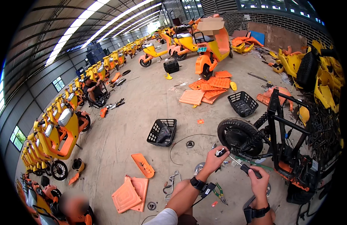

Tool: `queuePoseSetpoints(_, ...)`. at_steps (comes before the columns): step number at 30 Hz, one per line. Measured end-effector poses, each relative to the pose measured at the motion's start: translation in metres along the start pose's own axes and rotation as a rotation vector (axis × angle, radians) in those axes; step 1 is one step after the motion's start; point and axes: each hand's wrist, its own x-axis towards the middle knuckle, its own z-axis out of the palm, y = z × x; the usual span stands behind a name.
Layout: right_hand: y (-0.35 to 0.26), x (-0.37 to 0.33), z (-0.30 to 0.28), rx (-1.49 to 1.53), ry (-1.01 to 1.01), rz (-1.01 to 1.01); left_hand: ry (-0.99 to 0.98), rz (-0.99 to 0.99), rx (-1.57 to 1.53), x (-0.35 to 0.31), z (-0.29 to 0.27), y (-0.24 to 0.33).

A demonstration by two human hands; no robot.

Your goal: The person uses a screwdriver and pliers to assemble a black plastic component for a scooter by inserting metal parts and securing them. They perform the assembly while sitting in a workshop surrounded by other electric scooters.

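Observation:
My left hand (pixel 215 159) is closed round a small black-and-silver part (pixel 220 152), whose exact kind I cannot make out. In my right hand (pixel 259 182) is a screwdriver (pixel 252 171) with a dark handle. Its bare shaft points left and up toward the small part; whether the tip touches it I cannot tell. Just beyond both hands lies a stripped black scooter frame (pixel 273 120) with its rear wheel (pixel 238 137) and coil springs. Pliers (pixel 220 193) with green-and-yellow handles lie on the floor between my forearms.
Two black baskets (pixel 162 132) (pixel 243 104) stand on the floor ahead. Orange panels (pixel 126 195) lie at left, more (pixel 209 90) farther off. Yellow scooters (pixel 64 131) line the left side, where a person (pixel 93 90) sits. Yellow body parts (pixel 325 80) are heaped at right.

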Motion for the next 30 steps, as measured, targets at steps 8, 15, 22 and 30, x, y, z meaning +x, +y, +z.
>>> queuePoseSetpoints(8, -0.002, 0.007, -0.007, 0.576, -0.043, 0.705, 0.110, 0.241, 0.108, -0.003, -0.001, 0.005)
queuePoseSetpoints(15, 0.005, 0.003, 0.019, 0.096, -0.071, 0.267, 0.173, -0.013, -0.025, -0.002, -0.014, 0.003)
queuePoseSetpoints(22, 0.012, 0.008, 0.023, 0.137, -0.100, 0.327, 0.122, 0.102, 0.108, -0.003, -0.030, -0.004)
queuePoseSetpoints(30, 0.000, 0.017, 0.007, 0.388, -0.126, 0.733, 0.081, 0.386, 0.227, -0.008, -0.032, 0.006)
